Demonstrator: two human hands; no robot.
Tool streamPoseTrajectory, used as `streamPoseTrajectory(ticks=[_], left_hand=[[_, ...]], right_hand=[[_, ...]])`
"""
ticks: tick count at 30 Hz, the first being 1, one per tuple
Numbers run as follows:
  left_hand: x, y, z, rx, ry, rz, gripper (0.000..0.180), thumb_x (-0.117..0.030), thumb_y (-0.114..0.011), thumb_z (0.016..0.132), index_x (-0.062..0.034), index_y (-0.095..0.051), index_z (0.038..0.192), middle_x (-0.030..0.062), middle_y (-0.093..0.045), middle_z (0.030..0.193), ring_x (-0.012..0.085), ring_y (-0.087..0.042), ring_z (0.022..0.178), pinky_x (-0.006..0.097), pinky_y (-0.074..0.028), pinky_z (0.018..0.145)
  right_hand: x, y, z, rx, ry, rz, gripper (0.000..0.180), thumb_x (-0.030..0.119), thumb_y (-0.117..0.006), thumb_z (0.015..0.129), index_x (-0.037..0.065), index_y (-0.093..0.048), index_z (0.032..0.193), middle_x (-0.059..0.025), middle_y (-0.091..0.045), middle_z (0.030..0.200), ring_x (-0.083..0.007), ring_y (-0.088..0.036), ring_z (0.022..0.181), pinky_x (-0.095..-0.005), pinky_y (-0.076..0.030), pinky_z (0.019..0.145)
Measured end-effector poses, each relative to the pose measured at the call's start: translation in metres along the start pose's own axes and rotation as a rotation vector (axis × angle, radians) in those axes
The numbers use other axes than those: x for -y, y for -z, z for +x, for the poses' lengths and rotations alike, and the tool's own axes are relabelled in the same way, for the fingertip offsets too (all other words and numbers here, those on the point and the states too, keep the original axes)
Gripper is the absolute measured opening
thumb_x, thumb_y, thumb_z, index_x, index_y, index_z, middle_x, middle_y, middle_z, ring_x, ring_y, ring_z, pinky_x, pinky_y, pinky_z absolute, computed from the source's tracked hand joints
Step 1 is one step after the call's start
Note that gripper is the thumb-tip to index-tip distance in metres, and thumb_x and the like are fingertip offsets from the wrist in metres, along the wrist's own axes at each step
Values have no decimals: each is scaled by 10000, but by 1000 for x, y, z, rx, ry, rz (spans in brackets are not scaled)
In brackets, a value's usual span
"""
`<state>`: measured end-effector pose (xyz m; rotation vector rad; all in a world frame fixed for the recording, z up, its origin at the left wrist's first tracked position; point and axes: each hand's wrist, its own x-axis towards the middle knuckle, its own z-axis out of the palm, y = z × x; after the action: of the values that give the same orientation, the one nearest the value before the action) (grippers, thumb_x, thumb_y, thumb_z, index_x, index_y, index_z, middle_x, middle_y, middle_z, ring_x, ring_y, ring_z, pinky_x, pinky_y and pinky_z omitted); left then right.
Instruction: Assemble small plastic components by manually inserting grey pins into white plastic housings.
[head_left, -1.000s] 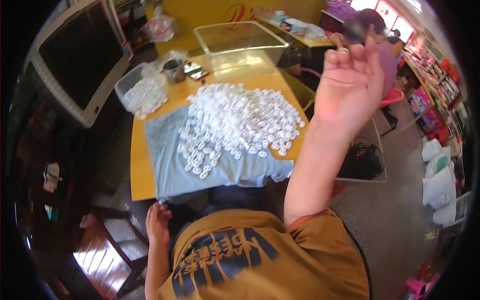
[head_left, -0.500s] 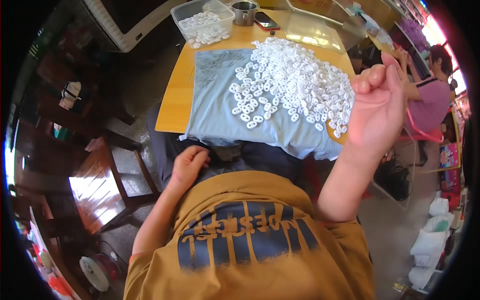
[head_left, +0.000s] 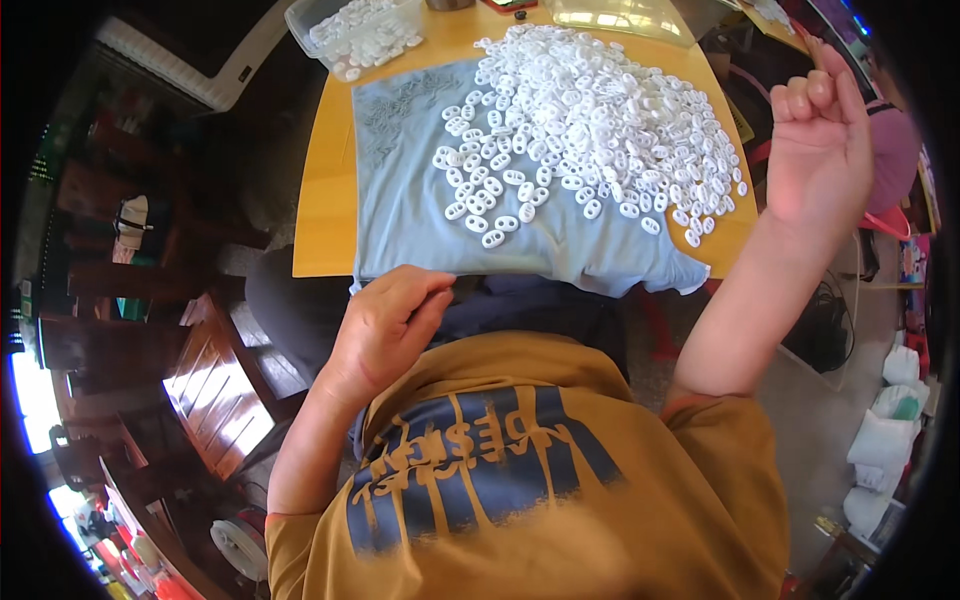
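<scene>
Lettering (head_left: 515, 426) across near brown shirt (head_left: 570, 520). Left hand (head_left: 385, 325) at blue cloth (head_left: 430, 255), can't tell if pinching; right hand (head_left: 822, 165) raised, loosely curled.

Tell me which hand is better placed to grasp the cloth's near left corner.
Left, I'd judge. The left hand is right by that corner of the cloth, though whether it touches is unclear. The right hand is raised well off to the right, past the white pieces.

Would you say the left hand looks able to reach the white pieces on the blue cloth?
Probably yes: the left hand is by the near edge of the blue cloth, and only bare cloth seems to lie between it and the nearest white pieces.
</scene>
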<state>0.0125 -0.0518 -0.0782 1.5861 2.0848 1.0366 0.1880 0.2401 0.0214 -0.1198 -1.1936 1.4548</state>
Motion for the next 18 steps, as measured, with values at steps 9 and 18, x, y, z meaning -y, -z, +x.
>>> streamPoseTrajectory(ticks=[9,18], left_hand=[[2,-22,37,-91,-371,285,302,-17,-682,648,-48,-610,939,83,-589,958,259,-583,844,360,-462,741],[21,-29,84,-2,-261,357,333,-27,-689,642,-26,-610,965,103,-573,1045,281,-565,925,395,-446,795]], right_hand=[[-26,20,-13,29,-76,-233,260,117,-490,883,-95,-574,1007,-59,-518,672,-128,-469,610,-244,-371,591],[-64,17,-43,26,-291,-434,201,77,-526,861,-70,-600,977,-44,-537,669,-95,-478,597,-201,-361,592]])
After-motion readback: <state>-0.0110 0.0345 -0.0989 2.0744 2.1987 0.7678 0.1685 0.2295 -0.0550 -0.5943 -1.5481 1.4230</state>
